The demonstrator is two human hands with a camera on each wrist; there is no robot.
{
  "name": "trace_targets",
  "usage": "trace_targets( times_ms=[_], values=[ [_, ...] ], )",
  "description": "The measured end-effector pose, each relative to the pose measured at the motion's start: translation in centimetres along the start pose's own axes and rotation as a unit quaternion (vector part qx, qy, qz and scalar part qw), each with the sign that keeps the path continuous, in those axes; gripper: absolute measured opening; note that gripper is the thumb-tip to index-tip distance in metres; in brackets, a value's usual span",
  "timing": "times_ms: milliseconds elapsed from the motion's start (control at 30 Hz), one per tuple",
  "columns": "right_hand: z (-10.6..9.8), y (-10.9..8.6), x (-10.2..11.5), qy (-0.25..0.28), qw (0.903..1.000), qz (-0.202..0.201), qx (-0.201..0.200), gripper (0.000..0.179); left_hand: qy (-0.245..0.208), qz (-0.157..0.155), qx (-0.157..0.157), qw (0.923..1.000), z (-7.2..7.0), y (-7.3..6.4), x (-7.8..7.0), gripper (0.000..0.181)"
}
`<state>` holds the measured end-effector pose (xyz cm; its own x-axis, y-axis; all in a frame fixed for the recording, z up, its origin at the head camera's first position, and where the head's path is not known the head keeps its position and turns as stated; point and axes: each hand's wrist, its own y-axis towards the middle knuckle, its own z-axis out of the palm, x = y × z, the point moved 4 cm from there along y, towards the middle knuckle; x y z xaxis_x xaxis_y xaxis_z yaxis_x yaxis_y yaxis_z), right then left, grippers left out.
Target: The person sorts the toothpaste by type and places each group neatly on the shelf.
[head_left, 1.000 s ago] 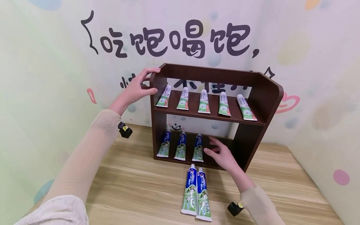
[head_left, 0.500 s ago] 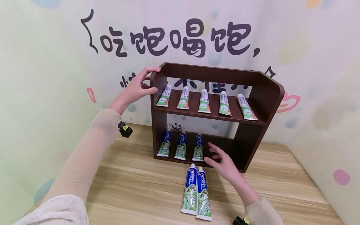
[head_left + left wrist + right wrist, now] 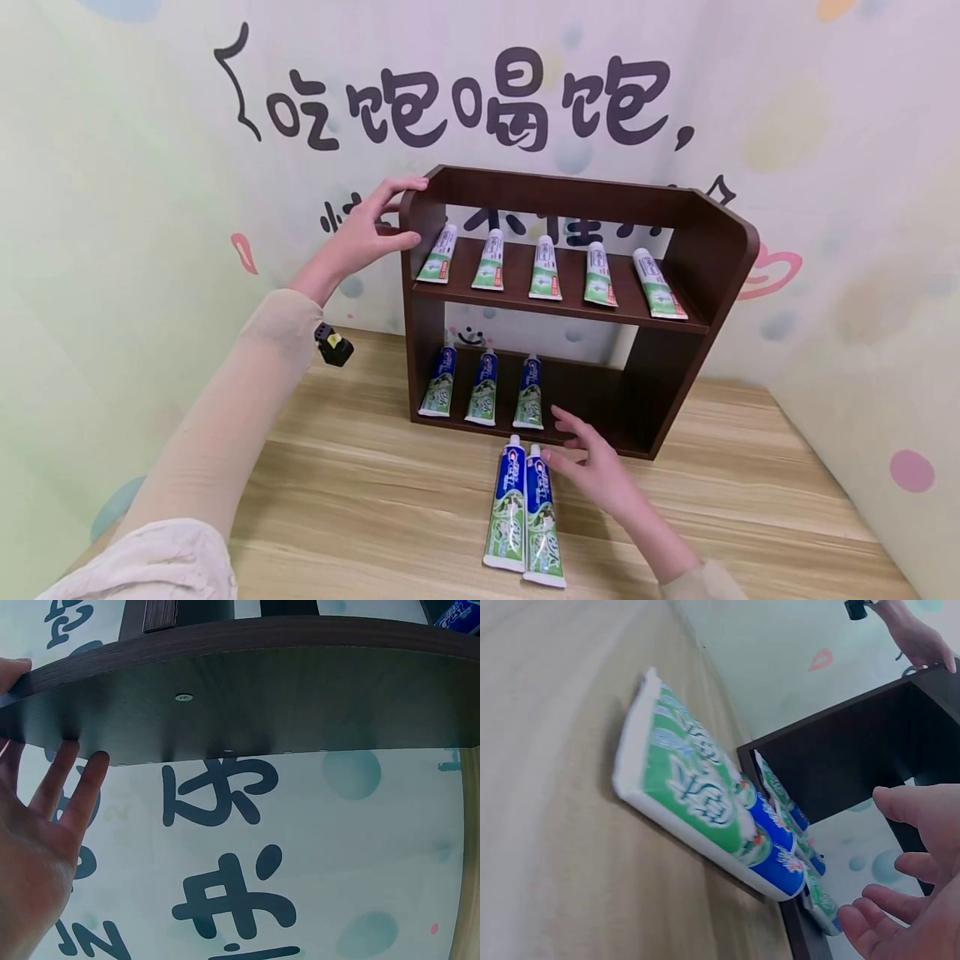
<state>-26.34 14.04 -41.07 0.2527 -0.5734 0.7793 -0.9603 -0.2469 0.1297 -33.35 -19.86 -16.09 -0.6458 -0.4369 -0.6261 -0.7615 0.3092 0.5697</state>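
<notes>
My left hand [image 3: 365,237] holds the upper corner of the dark brown shelf's [image 3: 573,185] left side panel, thumb at the front edge. In the left wrist view, fingers [image 3: 90,787] of that hand lie against the panel. My right hand [image 3: 596,467] hovers in front of the lower tier with relaxed fingers and nothing in them. Its thumb overlaps the cap end of a blue and green toothpaste tube [image 3: 543,525] in the head view. Beside that tube lies a matching tube [image 3: 506,508] on the table. Three more such tubes, one [image 3: 528,396] nearest my right hand, lie on the lower tier.
Several white and green toothpaste tubes [image 3: 544,271] lie in a row on the upper tier. The shelf stands on a wood-grain table [image 3: 360,467] against a printed wall [image 3: 180,208]. A black wrist camera [image 3: 333,346] hangs below my left forearm.
My right hand has drawn back from the lower tier, down toward the two tubes on the table. The left hand stays on the shelf's side panel.
</notes>
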Motion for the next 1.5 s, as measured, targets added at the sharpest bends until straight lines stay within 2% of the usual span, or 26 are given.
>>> trace_targets(
  times_ms=[333,500,767,900,1033,1100,1200,1500],
  values=[
    [1.6,-1.5,-0.7,-0.008,0.9996,0.026,0.012,0.067,-0.004,0.003,0.001,1.0,0.0,0.1,0.0,0.059],
    [2.3,-2.2,-1.0,-0.003,0.9997,0.013,0.019,0.073,-0.003,0.002,0.002,1.0,0.0,0.0,0.0,0.059],
    [2.9,-3.3,-1.5,0.021,0.998,-0.007,0.06,0.089,-0.002,-0.001,0.003,1.0,0.0,0.1,0.1,0.059],
    [3.2,-3.8,-1.6,-0.012,0.9971,-0.019,0.073,0.096,-0.001,-0.004,0.002,1.0,0.0,0.1,0.1,0.06],
    [3.5,-4.3,-1.6,-0.064,0.9945,-0.019,0.081,0.1,-0.001,-0.004,0.001,1.0,-0.1,0.0,0.2,0.06],
    [3.6,-4.6,-1.4,-0.073,0.9935,-0.017,0.085,0.102,-0.001,-0.004,0.001,1.0,-0.1,0.0,0.2,0.06],
    [3.7,-5.0,-1.1,-0.078,0.9922,-0.01,0.097,0.106,-0.003,-0.002,0.002,1.0,-0.1,0.0,0.2,0.06],
    [3.8,-5.4,-0.6,-0.087,0.9852,0.046,0.14,0.113,0.0,-0.005,0.004,1.0,-0.1,0.1,0.3,0.06]
  ],
)
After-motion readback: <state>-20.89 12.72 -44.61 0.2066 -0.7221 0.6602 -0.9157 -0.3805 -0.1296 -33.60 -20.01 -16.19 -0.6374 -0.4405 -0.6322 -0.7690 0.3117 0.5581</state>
